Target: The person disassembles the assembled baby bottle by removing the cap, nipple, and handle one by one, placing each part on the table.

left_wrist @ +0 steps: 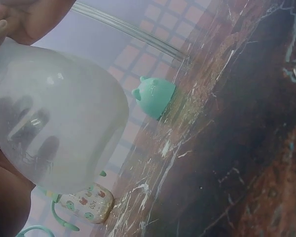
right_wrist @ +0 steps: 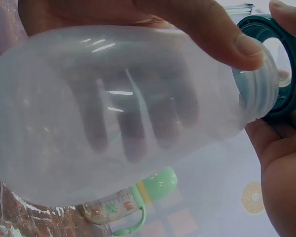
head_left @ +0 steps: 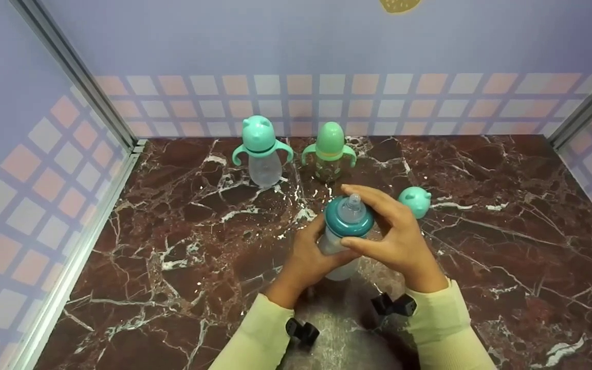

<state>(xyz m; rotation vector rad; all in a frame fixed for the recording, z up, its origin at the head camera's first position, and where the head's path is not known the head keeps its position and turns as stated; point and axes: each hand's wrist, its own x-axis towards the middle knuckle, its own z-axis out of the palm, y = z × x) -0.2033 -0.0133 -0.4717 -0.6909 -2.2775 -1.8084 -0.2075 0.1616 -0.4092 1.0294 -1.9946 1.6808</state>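
While the left hand [head_left: 309,259] curls round the body of a translucent bottle [right_wrist: 133,108], the right hand [head_left: 396,236] grips the teal collar [head_left: 345,229] at its top between thumb and fingers. The bottle is near the middle of the surface [head_left: 172,303], close to the person, and the left fingers show dimly through its wall, with the thumb lying along the side toward the neck. A clear nipple [head_left: 353,208] rises from the collar. In the right wrist view the collar stands at the mouth of the bottle, with neck threads exposed beside it and its ribbed inside visible; whether the two touch is hard to tell.

Beyond the hands, a turquoise-topped bottle [head_left: 265,172] stands upright on the left, with a pair of handles and an eared cover. Near it, to its right, stands a green-topped bottle [head_left: 329,167], also two-handled, with a yellow band and small printed figures. A loose turquoise cap [head_left: 414,202] with little ears rests on the surface just past the right hand.

Pale yellow sleeves [head_left: 255,334] cover the forearms, and a checked wall [head_left: 224,46] backs the brown, white-veined surface.
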